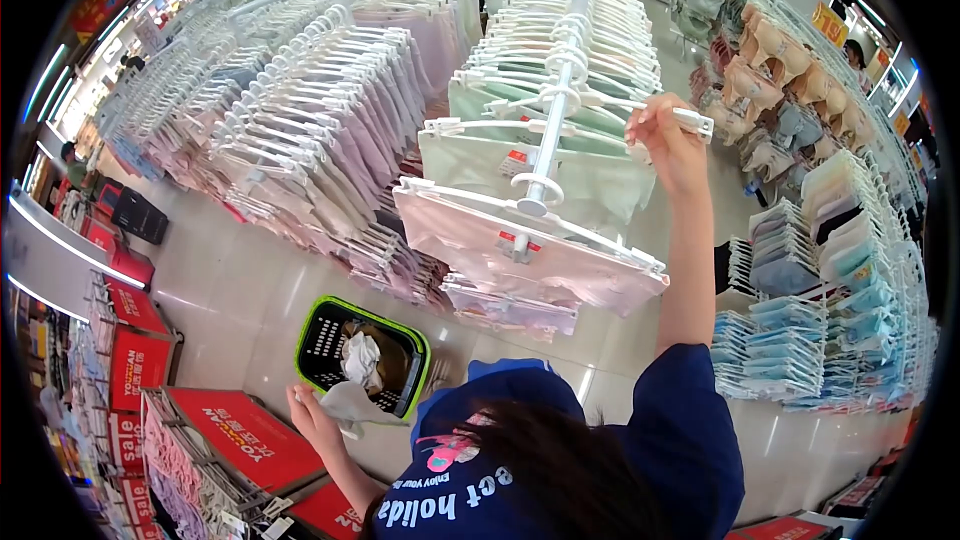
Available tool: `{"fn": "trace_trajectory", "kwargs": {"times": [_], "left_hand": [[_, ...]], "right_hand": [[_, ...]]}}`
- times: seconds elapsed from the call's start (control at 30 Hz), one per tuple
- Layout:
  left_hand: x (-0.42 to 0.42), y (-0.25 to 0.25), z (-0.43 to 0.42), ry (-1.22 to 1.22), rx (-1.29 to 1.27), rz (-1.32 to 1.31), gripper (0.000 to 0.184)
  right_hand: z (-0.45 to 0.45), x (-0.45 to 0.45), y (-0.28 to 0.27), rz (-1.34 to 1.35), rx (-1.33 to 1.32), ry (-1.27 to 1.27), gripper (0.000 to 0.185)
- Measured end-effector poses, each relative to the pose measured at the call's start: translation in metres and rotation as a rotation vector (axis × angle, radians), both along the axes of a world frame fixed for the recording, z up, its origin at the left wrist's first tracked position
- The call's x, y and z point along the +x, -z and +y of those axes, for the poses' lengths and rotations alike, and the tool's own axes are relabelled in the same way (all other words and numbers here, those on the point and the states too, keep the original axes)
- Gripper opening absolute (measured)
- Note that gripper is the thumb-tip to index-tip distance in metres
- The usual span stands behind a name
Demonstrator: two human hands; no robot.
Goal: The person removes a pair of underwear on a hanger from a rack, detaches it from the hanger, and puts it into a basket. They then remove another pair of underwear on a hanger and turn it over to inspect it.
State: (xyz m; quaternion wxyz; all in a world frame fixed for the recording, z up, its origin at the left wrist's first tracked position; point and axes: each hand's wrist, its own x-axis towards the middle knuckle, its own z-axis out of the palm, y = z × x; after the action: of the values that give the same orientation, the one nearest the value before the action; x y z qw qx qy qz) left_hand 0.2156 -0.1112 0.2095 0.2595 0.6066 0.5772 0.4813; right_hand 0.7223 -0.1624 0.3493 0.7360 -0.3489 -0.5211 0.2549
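Observation:
My right hand [668, 140] is raised at the right side of the clothes rack, its fingers closed around the clip end of a white hanger [693, 122]. Pale green underwear [590, 175] hangs on the hangers beside it. At the front end of the rail is a pink pair of underwear [460, 225] with a red tag, clipped to its own hanger. Low on the left, my left hand [315, 418] is closed at the edge of a pale grey cloth [358, 406], which droops over the rim of a black basket with a green edge [421, 340].
The white rail [556, 120] runs away from me, loaded with hangers. Left of it hang rows of pinkish garments [370, 110]. Bras [775, 50] and blue garments [780, 340] hang on the right. A red sale bin [240, 435] stands at lower left. White cloth [360, 358] lies inside the basket.

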Motion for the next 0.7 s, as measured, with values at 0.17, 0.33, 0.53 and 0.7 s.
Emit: {"fn": "trace_trajectory", "kwargs": {"times": [0.17,0.33,0.53,0.7], "left_hand": [[-0.007,0.008,0.0,-0.012,0.008,0.003,0.026],[-0.012,0.013,0.003,0.023,-0.021,-0.014,0.025],[-0.023,0.01,0.018,0.067,-0.037,-0.019,0.025],[-0.038,0.006,0.033,0.099,-0.025,-0.015,0.025]], "right_hand": [[0.002,0.006,0.003,0.131,-0.115,0.028,0.023],[0.0,0.007,0.011,0.225,-0.159,-0.078,0.021],[-0.023,0.001,0.009,0.242,-0.203,-0.053,0.031],[-0.042,-0.013,0.015,0.097,-0.281,0.416,0.034]]}}
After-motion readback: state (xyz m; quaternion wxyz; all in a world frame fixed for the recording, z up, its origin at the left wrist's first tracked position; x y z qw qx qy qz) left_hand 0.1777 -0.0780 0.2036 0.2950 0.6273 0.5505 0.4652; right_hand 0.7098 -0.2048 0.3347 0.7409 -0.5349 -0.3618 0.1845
